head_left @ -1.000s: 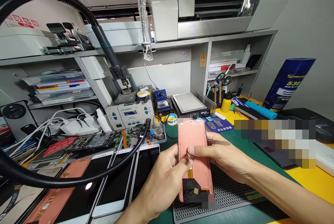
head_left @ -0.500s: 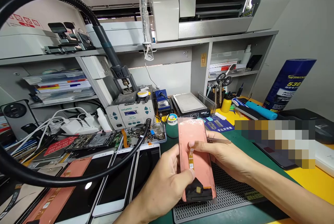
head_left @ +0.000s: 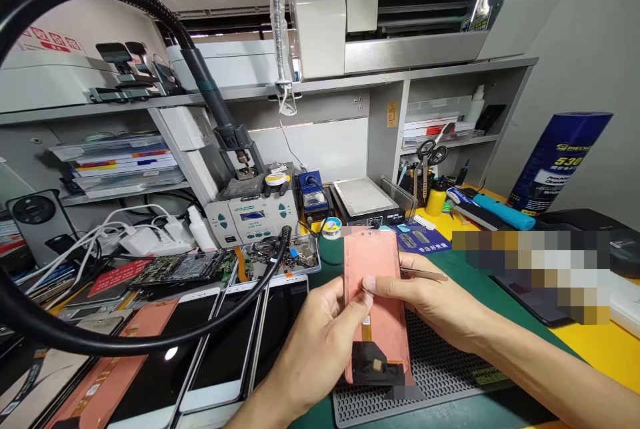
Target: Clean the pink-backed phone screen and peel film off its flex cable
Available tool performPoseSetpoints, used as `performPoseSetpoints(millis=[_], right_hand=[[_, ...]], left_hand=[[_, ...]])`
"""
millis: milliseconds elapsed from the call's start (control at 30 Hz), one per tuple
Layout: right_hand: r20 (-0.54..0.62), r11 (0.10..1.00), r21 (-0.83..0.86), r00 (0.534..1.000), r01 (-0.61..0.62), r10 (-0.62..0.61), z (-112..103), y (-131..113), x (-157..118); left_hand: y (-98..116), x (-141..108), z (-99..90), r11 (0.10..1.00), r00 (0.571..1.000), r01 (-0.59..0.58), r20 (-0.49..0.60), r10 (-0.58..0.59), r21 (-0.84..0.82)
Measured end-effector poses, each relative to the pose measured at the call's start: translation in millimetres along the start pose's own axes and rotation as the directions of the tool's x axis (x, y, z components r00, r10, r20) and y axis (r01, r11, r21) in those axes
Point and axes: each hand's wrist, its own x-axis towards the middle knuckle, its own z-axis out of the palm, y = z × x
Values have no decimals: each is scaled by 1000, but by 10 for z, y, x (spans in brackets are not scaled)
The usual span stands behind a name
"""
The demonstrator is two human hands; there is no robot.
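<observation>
A phone screen (head_left: 373,255) with a salmon-pink back is held upright over the grey perforated mat (head_left: 435,362). My left hand (head_left: 320,342) grips its left edge, thumb laid across the back. From the right, my right hand (head_left: 440,299) holds the other edge, its thumb pressing on the back beside the left thumb. Both thumb tips meet over the top of a gold flex cable (head_left: 367,330), hiding that end. Black film (head_left: 373,365) covers the screen's bottom part. A thin metal tool, apparently tweezers (head_left: 425,273), sticks out from my right fingers.
Several phone screens (head_left: 220,349) lie at the left under a black hose (head_left: 190,342). Behind stand a hot-air station (head_left: 253,215), a tray of small parts (head_left: 305,252) and a flat heating plate (head_left: 365,194). A blue spray can (head_left: 560,162) stands at the right.
My left thumb has slid up the flex cable to meet my right thumb. The screen has turned slightly, and more of the tweezers shows by my right hand.
</observation>
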Motion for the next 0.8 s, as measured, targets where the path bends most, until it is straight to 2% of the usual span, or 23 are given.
performPoseSetpoints(millis=[233,500,800], right_hand=[[-43,1000,-4,999,-24,24,-9,24,24],[-91,999,-15,995,-37,35,-37,32,48],[-61,999,-21,998,-24,23,-29,21,20]], left_hand=[[-27,22,-2,1000,1000,-5,-10,5,3],[67,-38,38,999,991,-23,132,28,-41],[49,-2,25,1000,999,-5,38,4,29]])
